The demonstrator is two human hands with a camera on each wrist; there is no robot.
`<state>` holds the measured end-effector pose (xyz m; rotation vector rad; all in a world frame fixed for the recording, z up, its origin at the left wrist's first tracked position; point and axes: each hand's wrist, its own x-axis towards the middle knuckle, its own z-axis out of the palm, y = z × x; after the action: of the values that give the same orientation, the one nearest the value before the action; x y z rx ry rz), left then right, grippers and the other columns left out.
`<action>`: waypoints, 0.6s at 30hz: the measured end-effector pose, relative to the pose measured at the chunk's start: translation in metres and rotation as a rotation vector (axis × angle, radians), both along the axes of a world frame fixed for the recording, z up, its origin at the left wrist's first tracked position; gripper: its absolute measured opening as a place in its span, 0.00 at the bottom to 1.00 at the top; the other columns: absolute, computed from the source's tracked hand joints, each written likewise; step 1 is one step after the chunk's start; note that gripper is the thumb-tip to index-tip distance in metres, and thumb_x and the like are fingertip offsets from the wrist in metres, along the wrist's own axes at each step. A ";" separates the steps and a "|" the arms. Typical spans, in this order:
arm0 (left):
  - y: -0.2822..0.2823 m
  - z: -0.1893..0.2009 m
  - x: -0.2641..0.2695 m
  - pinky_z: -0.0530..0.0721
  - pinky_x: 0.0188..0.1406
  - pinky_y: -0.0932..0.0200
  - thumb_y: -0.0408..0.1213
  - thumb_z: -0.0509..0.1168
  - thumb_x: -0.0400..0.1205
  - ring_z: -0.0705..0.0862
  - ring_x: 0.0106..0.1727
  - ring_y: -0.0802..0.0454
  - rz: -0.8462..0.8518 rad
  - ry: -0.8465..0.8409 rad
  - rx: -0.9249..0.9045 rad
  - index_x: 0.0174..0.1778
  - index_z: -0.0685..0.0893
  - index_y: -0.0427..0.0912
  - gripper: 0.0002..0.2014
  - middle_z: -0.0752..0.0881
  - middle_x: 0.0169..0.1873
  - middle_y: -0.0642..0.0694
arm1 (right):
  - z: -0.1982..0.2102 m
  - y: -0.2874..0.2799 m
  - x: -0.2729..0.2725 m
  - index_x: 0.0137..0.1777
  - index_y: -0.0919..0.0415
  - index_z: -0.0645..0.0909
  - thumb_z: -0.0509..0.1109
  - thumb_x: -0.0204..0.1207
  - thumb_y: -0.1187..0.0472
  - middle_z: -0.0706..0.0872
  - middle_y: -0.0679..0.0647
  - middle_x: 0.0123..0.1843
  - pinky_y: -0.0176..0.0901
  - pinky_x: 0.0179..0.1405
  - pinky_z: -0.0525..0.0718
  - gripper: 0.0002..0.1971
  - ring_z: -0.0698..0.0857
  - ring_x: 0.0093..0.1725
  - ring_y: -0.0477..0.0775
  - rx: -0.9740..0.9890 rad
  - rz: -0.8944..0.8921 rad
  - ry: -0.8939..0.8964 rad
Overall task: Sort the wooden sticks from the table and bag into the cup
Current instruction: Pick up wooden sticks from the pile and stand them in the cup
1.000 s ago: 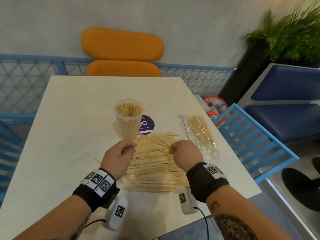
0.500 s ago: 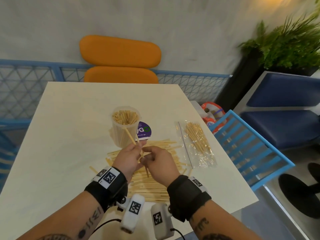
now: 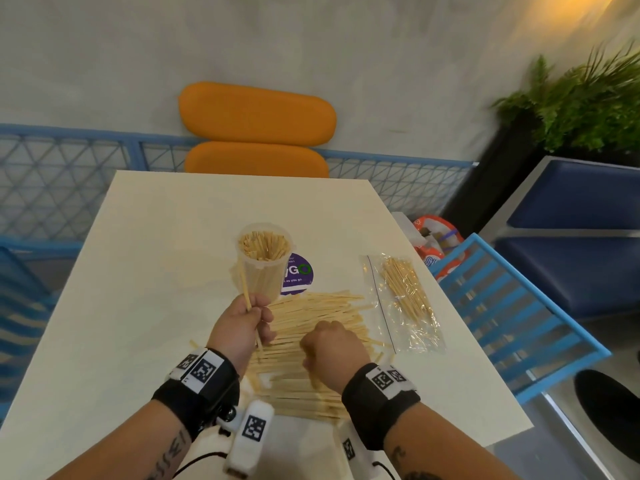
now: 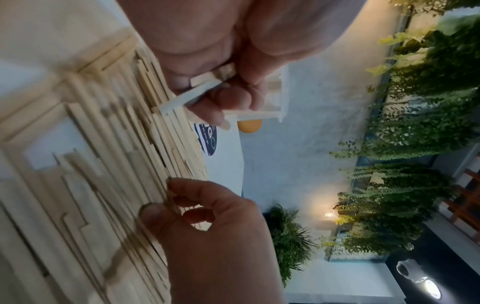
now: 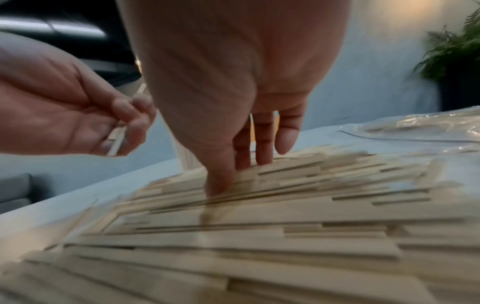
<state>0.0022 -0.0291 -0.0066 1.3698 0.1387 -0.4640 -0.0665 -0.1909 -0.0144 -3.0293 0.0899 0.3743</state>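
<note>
A clear plastic cup (image 3: 263, 284) packed with wooden sticks stands mid-table. Just in front of it my left hand (image 3: 254, 311) grips a few sticks (image 3: 244, 289) nearly upright; the left wrist view shows them (image 4: 207, 81) clamped under its curled fingers. A wide pile of flat sticks (image 3: 311, 313) lies on the table (image 3: 138, 271). My right hand (image 3: 311, 344) is down on that pile, thumb and forefinger pinching a thin stick (image 4: 170, 197). The right wrist view shows the thumb tip on the pile (image 5: 285, 226). A clear bag (image 3: 405, 306) of thin sticks lies to the right.
A round purple sticker (image 3: 298, 275) sits beside the cup. An orange chair (image 3: 256, 133) stands beyond the table's far edge, and a blue slatted chair (image 3: 512, 306) is close to its right edge. A blue mesh fence (image 3: 69, 181) and a plant (image 3: 588, 105) lie beyond.
Half a second ago the hands met above the pile at a stick. Now the right hand has dropped back onto the pile, and the left hand keeps its sticks upright by the cup.
</note>
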 end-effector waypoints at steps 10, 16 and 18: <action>0.005 -0.001 -0.003 0.67 0.26 0.57 0.39 0.53 0.91 0.66 0.25 0.53 -0.018 -0.028 0.037 0.47 0.82 0.41 0.14 0.73 0.29 0.49 | 0.009 -0.014 0.017 0.46 0.50 0.85 0.63 0.80 0.66 0.82 0.51 0.46 0.47 0.52 0.86 0.11 0.84 0.48 0.55 0.054 -0.156 0.000; -0.008 0.004 -0.008 0.84 0.42 0.47 0.38 0.55 0.92 0.84 0.33 0.49 0.003 -0.034 -0.027 0.50 0.87 0.41 0.15 0.87 0.37 0.43 | 0.045 -0.024 0.012 0.45 0.60 0.90 0.70 0.82 0.55 0.87 0.59 0.37 0.47 0.39 0.83 0.11 0.80 0.34 0.49 0.515 -0.440 -0.234; -0.015 0.007 -0.012 0.88 0.52 0.46 0.40 0.57 0.91 0.91 0.44 0.48 -0.039 -0.018 -0.052 0.54 0.89 0.44 0.14 0.92 0.47 0.46 | 0.056 -0.018 0.010 0.42 0.59 0.91 0.74 0.80 0.55 0.89 0.61 0.39 0.49 0.42 0.86 0.10 0.82 0.34 0.48 0.714 -0.488 -0.263</action>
<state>-0.0099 -0.0440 0.0008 1.3268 0.0850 -0.4845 -0.0561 -0.2086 0.0414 -2.2241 0.5334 -0.0408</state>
